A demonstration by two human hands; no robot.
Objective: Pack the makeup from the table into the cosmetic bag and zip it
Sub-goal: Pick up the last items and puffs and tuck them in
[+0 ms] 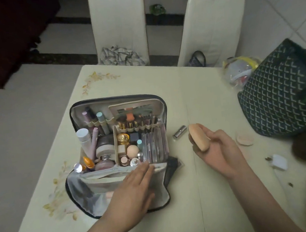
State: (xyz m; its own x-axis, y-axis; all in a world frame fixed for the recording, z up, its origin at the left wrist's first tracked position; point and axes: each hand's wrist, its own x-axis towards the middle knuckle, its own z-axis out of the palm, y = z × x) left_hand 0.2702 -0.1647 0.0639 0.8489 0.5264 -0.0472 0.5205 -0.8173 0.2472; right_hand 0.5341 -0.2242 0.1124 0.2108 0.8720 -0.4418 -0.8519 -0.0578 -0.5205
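The right hand holds the sponge puff at centre right, the flat left hand presses the cosmetic bag at centre left; crowded compartments may reject the puff.

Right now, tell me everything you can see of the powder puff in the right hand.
The powder puff is a peach-beige pad, soft and matte as it looks, rounded at the top. The right hand holds it tilted above the table, fingers curled round its lower edge. It hangs right of the open cosmetic bag, apart from it.
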